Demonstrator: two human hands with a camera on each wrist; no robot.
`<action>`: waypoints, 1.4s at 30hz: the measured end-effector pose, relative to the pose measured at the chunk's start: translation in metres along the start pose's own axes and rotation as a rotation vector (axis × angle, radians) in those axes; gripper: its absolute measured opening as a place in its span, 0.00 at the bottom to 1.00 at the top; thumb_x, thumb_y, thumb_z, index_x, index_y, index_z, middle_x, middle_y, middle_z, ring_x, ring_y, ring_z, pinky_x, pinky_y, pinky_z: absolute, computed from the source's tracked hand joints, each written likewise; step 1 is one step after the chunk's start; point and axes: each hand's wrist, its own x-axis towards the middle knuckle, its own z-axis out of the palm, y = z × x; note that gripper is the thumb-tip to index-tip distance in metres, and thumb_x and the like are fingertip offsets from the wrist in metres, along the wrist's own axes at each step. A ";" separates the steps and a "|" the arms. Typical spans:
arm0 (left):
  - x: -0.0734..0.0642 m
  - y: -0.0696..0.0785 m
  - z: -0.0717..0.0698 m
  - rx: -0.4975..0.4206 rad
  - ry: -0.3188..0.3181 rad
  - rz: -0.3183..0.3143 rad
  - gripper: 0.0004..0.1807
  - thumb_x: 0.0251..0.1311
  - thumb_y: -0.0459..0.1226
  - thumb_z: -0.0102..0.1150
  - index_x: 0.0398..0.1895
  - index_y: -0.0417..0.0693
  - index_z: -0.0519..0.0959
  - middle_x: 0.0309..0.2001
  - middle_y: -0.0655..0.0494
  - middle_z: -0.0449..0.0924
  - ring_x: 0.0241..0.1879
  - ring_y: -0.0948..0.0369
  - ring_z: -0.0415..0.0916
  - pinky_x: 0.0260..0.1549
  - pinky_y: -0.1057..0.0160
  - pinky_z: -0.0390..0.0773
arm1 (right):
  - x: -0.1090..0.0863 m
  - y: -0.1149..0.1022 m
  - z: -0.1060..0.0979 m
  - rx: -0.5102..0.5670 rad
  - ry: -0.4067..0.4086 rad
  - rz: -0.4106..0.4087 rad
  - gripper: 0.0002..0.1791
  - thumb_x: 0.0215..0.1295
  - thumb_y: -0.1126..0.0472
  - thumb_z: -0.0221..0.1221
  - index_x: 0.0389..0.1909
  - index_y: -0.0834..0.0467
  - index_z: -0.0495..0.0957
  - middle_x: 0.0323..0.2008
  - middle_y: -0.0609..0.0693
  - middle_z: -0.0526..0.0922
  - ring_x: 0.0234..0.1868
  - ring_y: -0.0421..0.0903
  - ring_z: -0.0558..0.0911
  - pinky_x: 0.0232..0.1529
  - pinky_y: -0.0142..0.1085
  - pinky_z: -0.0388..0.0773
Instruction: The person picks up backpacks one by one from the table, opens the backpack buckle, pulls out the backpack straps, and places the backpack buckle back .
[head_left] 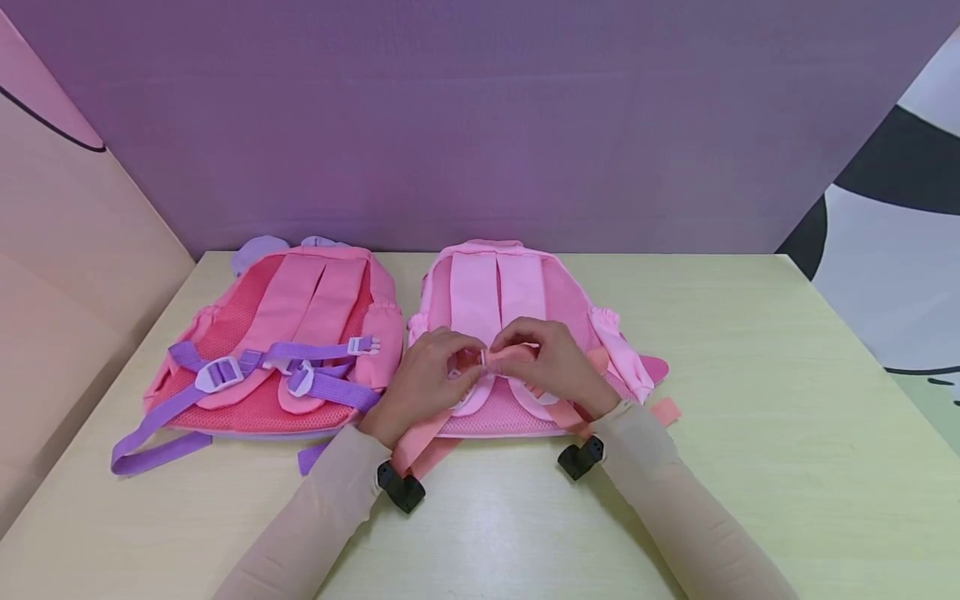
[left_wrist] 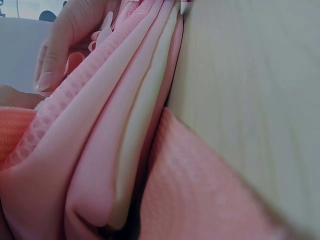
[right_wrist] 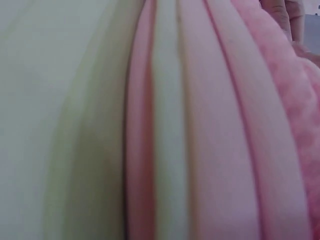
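Observation:
A light pink backpack lies with its back panel and shoulder straps facing up. Over the lower part of those straps, my two hands meet. My left hand pinches a small white buckle between thumb and fingertips. From the other side, my right hand pinches the coral strap close beside that buckle. The buckle is mostly covered by the fingers. Loose coral webbing runs out below my left wrist. In the left wrist view, the bag's layered pink edge fills the middle.
To the left lies a darker pink backpack with purple straps and white buckles across it. One purple strap loops toward the front left of the pale wooden table. A purple panel stands behind the table.

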 end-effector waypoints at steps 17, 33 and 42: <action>0.000 -0.002 0.002 0.011 0.017 0.016 0.13 0.52 0.38 0.69 0.40 0.45 0.83 0.31 0.55 0.80 0.33 0.61 0.72 0.33 0.66 0.74 | 0.000 0.003 -0.001 0.040 0.001 0.014 0.01 0.59 0.69 0.62 0.30 0.62 0.78 0.25 0.53 0.78 0.21 0.40 0.72 0.20 0.29 0.70; -0.001 -0.002 0.002 0.001 0.011 -0.015 0.13 0.51 0.38 0.69 0.41 0.44 0.83 0.31 0.54 0.79 0.32 0.62 0.71 0.32 0.66 0.74 | 0.001 0.000 0.000 0.106 0.020 0.047 0.02 0.64 0.69 0.57 0.35 0.64 0.73 0.32 0.56 0.77 0.28 0.43 0.75 0.29 0.28 0.74; 0.000 -0.003 0.002 -0.013 0.023 0.009 0.13 0.52 0.37 0.69 0.40 0.43 0.83 0.30 0.54 0.79 0.32 0.61 0.72 0.32 0.66 0.74 | 0.002 0.002 -0.001 0.176 -0.037 0.057 0.25 0.56 0.68 0.66 0.55 0.59 0.70 0.47 0.58 0.77 0.45 0.46 0.79 0.43 0.29 0.79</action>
